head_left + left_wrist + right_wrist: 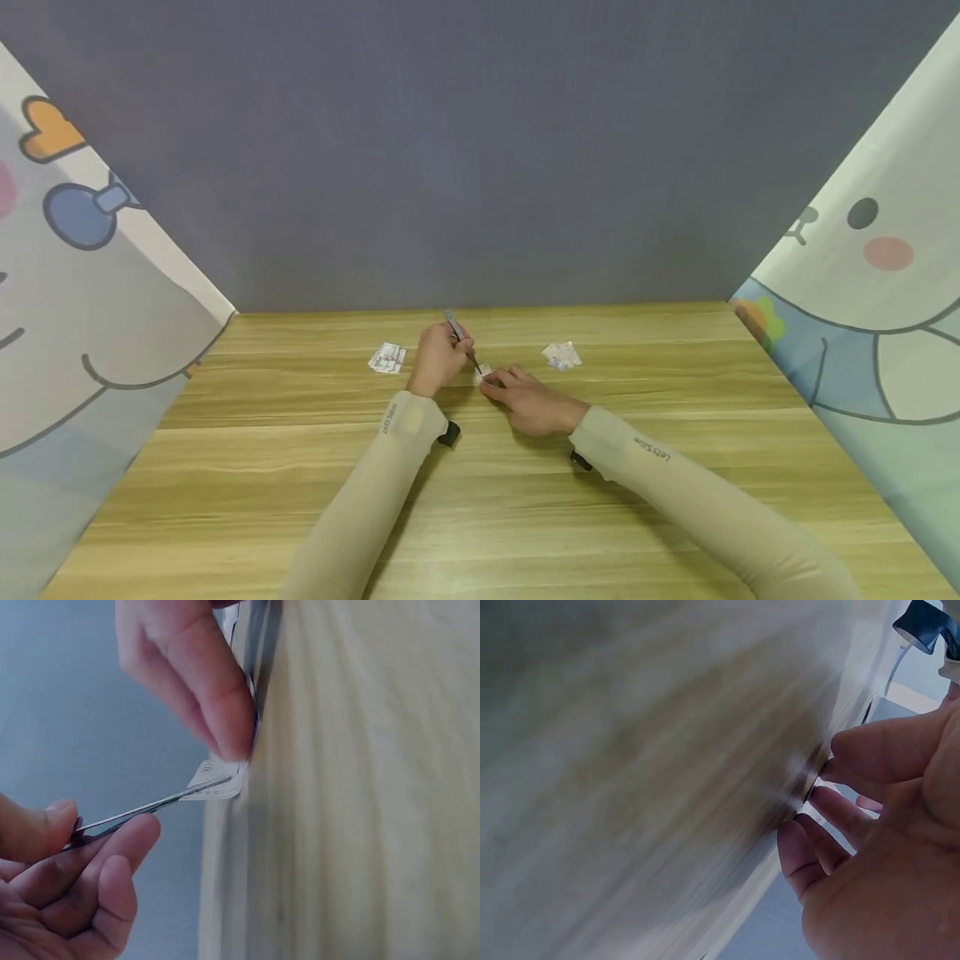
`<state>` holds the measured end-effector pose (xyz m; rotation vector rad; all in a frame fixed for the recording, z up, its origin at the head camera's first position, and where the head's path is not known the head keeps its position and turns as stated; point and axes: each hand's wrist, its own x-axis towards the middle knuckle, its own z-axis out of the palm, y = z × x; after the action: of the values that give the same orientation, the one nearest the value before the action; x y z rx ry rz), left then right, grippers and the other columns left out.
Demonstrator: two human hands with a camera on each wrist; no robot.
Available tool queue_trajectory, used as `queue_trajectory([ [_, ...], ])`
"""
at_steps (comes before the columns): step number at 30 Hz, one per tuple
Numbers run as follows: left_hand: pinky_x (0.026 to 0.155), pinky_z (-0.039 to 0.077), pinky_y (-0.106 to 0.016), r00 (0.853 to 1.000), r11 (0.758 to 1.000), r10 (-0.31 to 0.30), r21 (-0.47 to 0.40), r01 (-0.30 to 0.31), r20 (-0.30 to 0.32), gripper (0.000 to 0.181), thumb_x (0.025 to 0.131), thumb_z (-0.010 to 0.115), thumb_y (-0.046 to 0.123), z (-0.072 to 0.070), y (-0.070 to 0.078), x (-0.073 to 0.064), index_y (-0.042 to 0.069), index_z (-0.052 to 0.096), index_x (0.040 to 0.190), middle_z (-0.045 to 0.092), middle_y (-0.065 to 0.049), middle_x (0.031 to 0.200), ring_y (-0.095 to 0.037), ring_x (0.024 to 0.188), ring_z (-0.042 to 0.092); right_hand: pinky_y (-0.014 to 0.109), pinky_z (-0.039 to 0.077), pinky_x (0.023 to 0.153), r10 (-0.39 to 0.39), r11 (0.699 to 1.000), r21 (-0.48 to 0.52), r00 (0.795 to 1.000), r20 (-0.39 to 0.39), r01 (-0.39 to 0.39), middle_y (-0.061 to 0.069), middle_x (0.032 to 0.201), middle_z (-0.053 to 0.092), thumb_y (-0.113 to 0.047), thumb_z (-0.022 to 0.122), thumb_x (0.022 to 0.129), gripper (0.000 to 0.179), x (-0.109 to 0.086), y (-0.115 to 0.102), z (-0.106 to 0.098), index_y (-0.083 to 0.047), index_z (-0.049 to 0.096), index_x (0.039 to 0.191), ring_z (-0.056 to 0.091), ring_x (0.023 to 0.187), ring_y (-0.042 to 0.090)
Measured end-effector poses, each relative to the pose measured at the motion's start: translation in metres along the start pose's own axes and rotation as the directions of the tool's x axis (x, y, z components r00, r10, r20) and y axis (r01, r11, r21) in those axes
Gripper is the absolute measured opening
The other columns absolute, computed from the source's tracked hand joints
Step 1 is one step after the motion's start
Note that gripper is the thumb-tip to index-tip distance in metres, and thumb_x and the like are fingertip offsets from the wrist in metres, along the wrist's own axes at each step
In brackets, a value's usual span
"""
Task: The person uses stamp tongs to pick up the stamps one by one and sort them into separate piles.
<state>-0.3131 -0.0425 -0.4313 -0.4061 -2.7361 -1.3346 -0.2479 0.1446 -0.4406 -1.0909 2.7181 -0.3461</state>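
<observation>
My left hand [441,360] pinches slim metal tweezers [455,327] between thumb and fingers, the other fingers curled below them. The tweezers' tip touches a small white piece with fine print [212,784], paper-like and blurred, on the wooden table [510,517]. My right hand [531,404] rests with bent fingertips on the same piece and the tabletop. In the left wrist view its fingers cover part of the printed piece. The right wrist view shows the thumb [889,748] and fingertips near the surface, spread apart; the piece is mostly hidden there.
A small pile of white printed pieces [387,358] lies left of my left hand. Another pile of pale pieces with some blue [562,356] lies beyond my right hand. A grey panel [480,167] rises behind the table, with cartoon-printed sheets [892,208] on both sides.
</observation>
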Motion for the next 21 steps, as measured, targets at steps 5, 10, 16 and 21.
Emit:
queue_trajectory([
  [5,0.048,0.046,-0.028,0.999,1.000,0.015,-0.018,-0.015,-0.030,0.011,0.094,0.060,0.010,0.003,0.010,0.000,0.005,0.066,0.086,0.068,-0.002,0.074,-0.012,0.060,0.062,0.042,0.027,0.107,0.006,0.996,0.092,1.000,-0.029,-0.003,0.014,0.146,0.033,0.000,0.035,0.097,0.047,-0.010,0.004,-0.001,-0.002,0.038,0.143,0.030,0.132,0.030],
  [10,0.047,0.047,-0.027,0.996,0.996,0.052,-0.068,-0.057,-0.074,0.014,0.095,0.059,0.011,0.002,0.023,0.001,0.001,0.068,0.090,0.068,-0.005,0.076,-0.012,0.060,0.063,0.045,0.026,0.108,0.034,0.986,0.163,0.993,-0.110,-0.016,0.019,0.145,0.034,-0.003,0.035,0.100,0.041,-0.030,0.014,-0.004,0.001,0.042,0.140,0.030,0.134,0.032],
  [16,0.045,0.045,-0.028,0.993,0.988,0.091,-0.120,-0.099,-0.070,0.014,0.096,0.058,0.012,0.006,0.034,0.004,0.001,0.066,0.093,0.068,-0.005,0.079,-0.021,0.068,0.067,0.048,0.026,0.107,0.112,0.973,0.217,0.980,-0.163,-0.075,0.020,0.145,0.032,-0.001,0.039,0.097,0.041,-0.056,0.028,-0.012,0.001,0.046,0.138,0.029,0.134,0.032],
  [21,0.053,0.051,-0.027,0.991,0.981,0.104,-0.157,-0.117,-0.089,0.011,0.095,0.059,0.009,0.015,0.046,0.007,0.001,0.066,0.093,0.067,-0.005,0.078,-0.018,0.069,0.067,0.050,0.027,0.106,0.164,0.970,0.206,0.973,-0.164,-0.129,0.019,0.147,0.031,0.001,0.041,0.097,0.040,-0.070,0.037,-0.018,0.001,0.047,0.136,0.027,0.135,0.035],
])
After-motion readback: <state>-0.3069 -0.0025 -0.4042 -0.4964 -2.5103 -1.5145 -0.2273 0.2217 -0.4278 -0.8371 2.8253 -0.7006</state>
